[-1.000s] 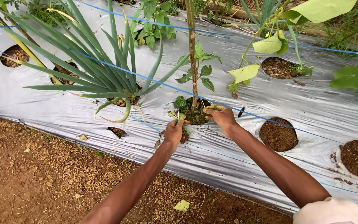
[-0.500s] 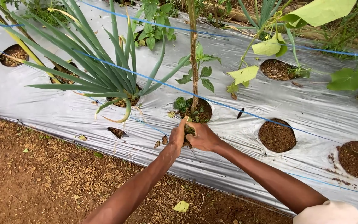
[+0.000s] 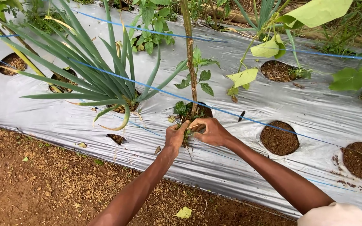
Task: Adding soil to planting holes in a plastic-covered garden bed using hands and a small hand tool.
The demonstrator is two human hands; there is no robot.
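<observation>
My left hand (image 3: 176, 136) and my right hand (image 3: 211, 131) meet at the near rim of a planting hole (image 3: 204, 112) in the silver plastic mulch sheet (image 3: 311, 109). Both are closed on a small clump of green weeds (image 3: 187, 133) with thin roots hanging below. A tall brown plant stem (image 3: 189, 54) rises from that hole, with small leafy shoots around its base.
A spiky long-leaved green plant (image 3: 97, 79) grows to the left. Open soil holes (image 3: 279, 137) (image 3: 359, 161) lie to the right. Blue drip lines (image 3: 231, 113) cross the sheet. Bare brown soil (image 3: 42, 180) borders the near edge, with a yellow leaf (image 3: 184, 212).
My hands were apart at the hole's rim a second ago; they have come together just in front of the hole and now grip the weed clump.
</observation>
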